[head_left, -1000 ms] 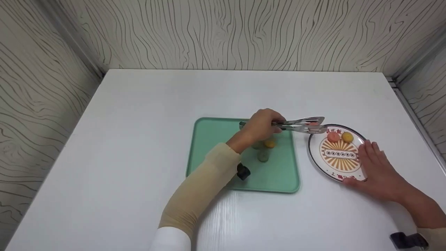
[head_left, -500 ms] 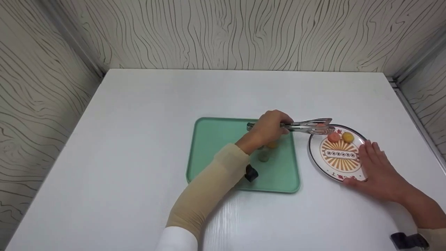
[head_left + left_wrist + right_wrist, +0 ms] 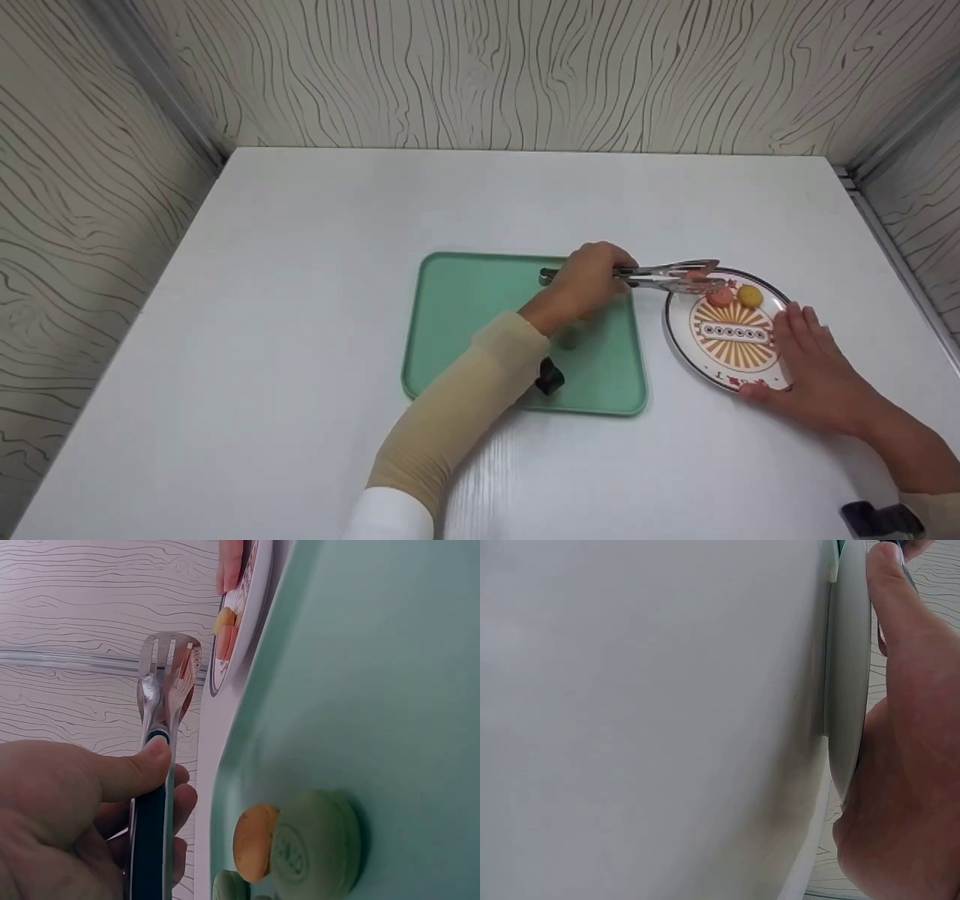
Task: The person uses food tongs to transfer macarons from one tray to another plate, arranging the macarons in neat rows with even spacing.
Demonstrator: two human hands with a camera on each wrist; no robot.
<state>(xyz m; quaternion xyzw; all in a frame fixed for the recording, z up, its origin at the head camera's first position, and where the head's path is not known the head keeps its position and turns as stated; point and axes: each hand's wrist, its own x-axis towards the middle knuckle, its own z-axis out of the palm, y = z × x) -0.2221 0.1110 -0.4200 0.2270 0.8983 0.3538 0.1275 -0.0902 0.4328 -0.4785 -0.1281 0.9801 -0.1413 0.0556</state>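
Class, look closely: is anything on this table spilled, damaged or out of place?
Nothing stands out. The green tray and the plate show no spill or break; the right hand lies at the plate's rim, and the tongs in the left hand hold a pink macaron. Part of the tray is hidden.

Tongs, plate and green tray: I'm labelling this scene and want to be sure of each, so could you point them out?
Tongs (image 3: 148, 829): left wrist view, on the dark handle.
Plate (image 3: 731, 354): head view, on the printed sunburst.
Green tray (image 3: 461, 311): head view, on the bare floor.
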